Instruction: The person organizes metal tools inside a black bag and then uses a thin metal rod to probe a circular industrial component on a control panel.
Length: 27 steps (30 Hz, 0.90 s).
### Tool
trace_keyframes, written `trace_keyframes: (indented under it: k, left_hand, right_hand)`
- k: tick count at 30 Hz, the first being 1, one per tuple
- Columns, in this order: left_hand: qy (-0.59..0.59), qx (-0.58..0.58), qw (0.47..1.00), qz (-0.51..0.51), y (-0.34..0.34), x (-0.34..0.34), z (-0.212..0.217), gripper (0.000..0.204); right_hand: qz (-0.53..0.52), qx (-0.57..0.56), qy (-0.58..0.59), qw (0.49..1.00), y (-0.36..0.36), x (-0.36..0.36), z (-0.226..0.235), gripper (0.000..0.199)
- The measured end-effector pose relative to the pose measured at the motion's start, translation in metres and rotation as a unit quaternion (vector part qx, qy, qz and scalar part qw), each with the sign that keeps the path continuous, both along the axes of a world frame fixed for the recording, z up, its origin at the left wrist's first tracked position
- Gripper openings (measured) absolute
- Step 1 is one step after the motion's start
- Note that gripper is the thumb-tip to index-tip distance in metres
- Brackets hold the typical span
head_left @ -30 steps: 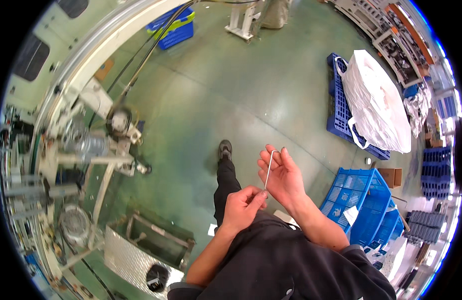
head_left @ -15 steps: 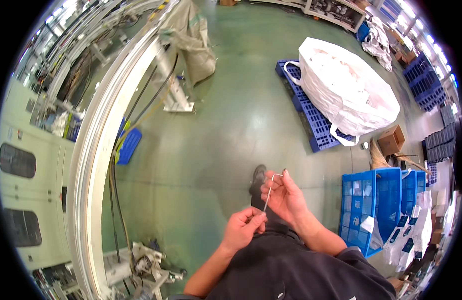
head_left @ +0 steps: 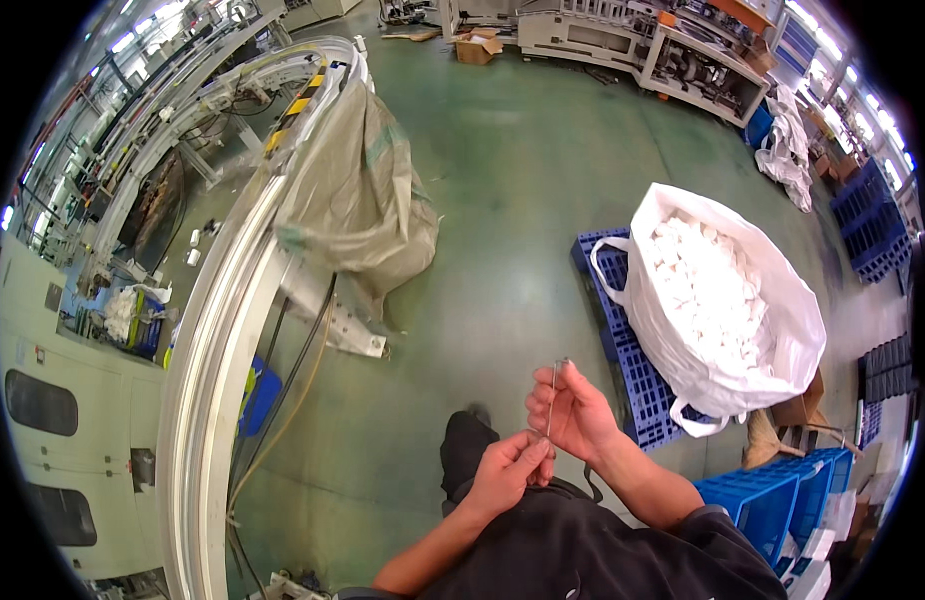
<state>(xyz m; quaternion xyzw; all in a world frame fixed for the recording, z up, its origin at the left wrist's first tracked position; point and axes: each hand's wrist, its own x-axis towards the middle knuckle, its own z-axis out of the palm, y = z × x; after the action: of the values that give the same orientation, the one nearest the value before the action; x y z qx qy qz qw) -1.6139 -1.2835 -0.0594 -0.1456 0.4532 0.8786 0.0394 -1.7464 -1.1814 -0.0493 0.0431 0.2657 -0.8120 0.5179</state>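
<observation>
A thin metal hex key [head_left: 552, 408], long-shafted with a short bent end, is held upright in front of my body. My left hand [head_left: 503, 475] pinches its lower end between thumb and fingers. Around the upper, bent end, the thumb and fingers of my right hand [head_left: 585, 415] are closed. Both hands are close together, just above my dark clothing. One of my legs [head_left: 467, 450] reaches forward below them.
At left runs a curved pale conveyor rail [head_left: 198, 400] with a draped woven sack [head_left: 368, 200]. To the right, a white bulk bag [head_left: 673, 335] of small white pieces stands on a blue pallet [head_left: 643, 385]. Blue crates [head_left: 753, 500] are nearby; machinery [head_left: 583, 35] lines the back.
The view has shifted forward: the rail, bulk bag and crates appear lower in the picture. A different leg position shows. Both hands still hold the hex key, which now looks more upright.
</observation>
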Motion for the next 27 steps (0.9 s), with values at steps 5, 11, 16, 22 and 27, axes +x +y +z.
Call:
trace_keyframes:
  k: [5, 11, 16, 22, 27]
  left_hand:
    - [-0.018, 0.085, 0.996, -0.006, -0.071, -0.159, -0.018, 0.026]
    - [-0.034, 0.087, 0.991, -0.100, -0.158, -0.366, -0.004, 0.026]
    - [-0.046, 0.034, 0.988, -0.146, -0.219, -0.514, 0.019, 0.026]
    - [-0.038, 0.026, 0.986, -0.158, -0.279, -0.709, -0.037, 0.026]
    - [-0.032, -0.097, 0.992, -0.068, -0.365, -0.848, -0.046, 0.024]
  right_hand:
    - [-0.051, 0.024, 0.063, 0.996, -0.074, -0.159, -0.011, 0.034]
    - [-0.148, 0.095, 0.139, 0.975, -0.140, -0.351, 0.003, 0.035]
    - [-0.191, 0.088, 0.114, 0.971, -0.191, -0.492, 0.010, 0.028]
    - [-0.158, 0.016, 0.014, 0.987, -0.264, -0.690, -0.033, 0.027]
    - [-0.038, 0.091, 0.007, 0.995, -0.376, -0.857, -0.038, 0.025]
